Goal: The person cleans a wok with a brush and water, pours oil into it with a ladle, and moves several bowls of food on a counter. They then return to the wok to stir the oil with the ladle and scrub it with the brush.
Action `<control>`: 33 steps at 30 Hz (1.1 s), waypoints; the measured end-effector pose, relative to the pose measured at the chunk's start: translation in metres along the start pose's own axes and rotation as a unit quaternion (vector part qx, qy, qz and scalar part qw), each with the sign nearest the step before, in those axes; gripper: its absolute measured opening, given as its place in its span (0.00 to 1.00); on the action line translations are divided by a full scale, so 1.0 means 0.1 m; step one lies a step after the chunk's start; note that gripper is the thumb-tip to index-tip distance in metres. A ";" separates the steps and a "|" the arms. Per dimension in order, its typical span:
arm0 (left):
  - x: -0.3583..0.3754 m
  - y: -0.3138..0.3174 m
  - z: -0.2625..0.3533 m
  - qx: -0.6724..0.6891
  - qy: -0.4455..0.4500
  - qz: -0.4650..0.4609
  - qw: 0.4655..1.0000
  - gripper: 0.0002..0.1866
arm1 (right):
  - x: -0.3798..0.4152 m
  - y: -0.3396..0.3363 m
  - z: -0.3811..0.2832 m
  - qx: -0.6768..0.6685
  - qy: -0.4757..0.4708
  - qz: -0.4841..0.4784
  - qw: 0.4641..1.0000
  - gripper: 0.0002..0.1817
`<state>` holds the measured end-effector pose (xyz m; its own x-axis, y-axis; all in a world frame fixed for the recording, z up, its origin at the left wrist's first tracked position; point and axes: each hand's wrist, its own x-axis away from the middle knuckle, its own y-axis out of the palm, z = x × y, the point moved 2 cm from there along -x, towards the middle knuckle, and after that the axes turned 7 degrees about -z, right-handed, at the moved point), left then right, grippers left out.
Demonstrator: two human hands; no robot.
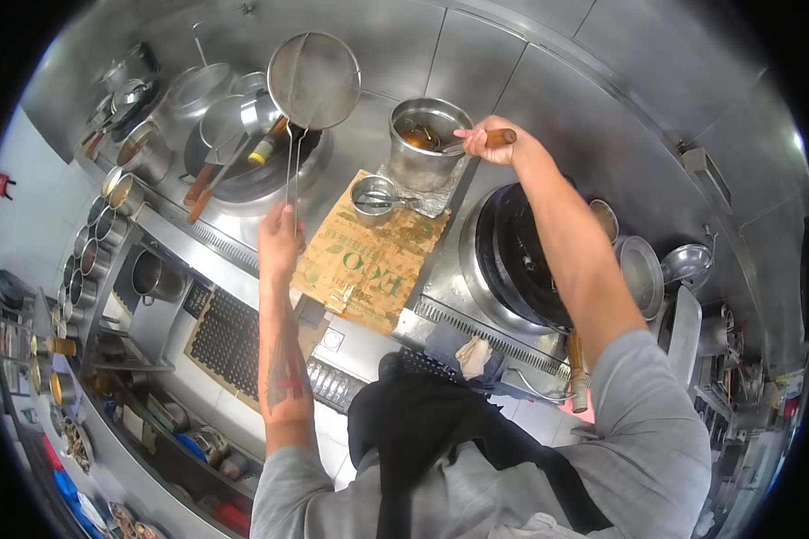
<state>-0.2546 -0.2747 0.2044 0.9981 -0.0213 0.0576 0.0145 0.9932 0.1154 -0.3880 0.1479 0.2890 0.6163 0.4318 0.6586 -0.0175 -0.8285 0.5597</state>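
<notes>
Two hands are at work over the steel counter [351, 144], and we take the pot [427, 144] as our landmark. Our right hand [493, 142] is clenched around the wooden handle of a ladle [476, 140], just right of the pot's rim, and the ladle's bowl dips into the brown liquid inside the pot. Our left hand [279, 238] sits well to the left of the pot and nearer to us, gripping the long wire handle of a strainer [315, 79]. The strainer's round mesh is held up above a wok [243, 171], left of the pot. Several utensils with wooden handles rest in that wok. Just in front of the pot, slightly left, a small bowl [375, 198] stands with a spoon in it, on a sheet of cardboard [364, 260] that spreads from the pot toward us. Right of the pot, a second, dark wok [521, 260] sits in its burner. Far left of the pot, a row of small containers [94, 247] lines the counter's edge.
</notes>
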 end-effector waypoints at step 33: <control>1.30 1.67 -0.23 0.111 -0.021 -0.168 0.979 0.11 | 3.72 -1.69 2.75 0.372 -0.098 0.331 0.862 0.21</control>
<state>-0.1207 -0.1092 0.2087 0.9355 -0.3527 0.0199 0.3244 0.8800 0.3470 0.0603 0.3507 0.3014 0.7880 -0.2311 0.5707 0.0479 -0.9011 -0.4310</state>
